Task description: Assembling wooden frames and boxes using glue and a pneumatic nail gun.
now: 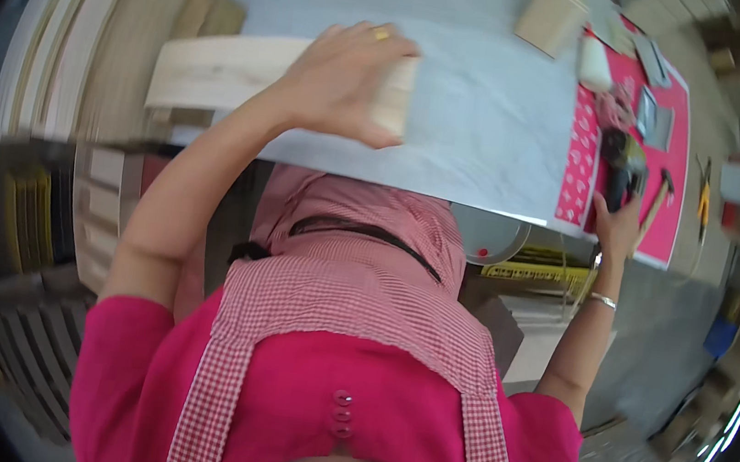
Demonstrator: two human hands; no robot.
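The left hand [344, 80] spreads across a wooden board [223, 74] near the bench [491, 144] front edge; the right hand [618, 228] curls around a power tool [618, 180].

1 wide fisheye view from my head — facing down, close above my apron [362, 299], tabletop [485, 125] farther off

A lane ran across the tabletop [483, 134] between the wooden board [223, 74], spanned by the left hand [347, 80], and the pink mat [661, 234]. A wooden block [548, 20] narrowed its far end. The dark tool [621, 160] and hammer [658, 204] restricted access around the right hand [618, 226]. Stacked panels [102, 41] obstructed the left side.
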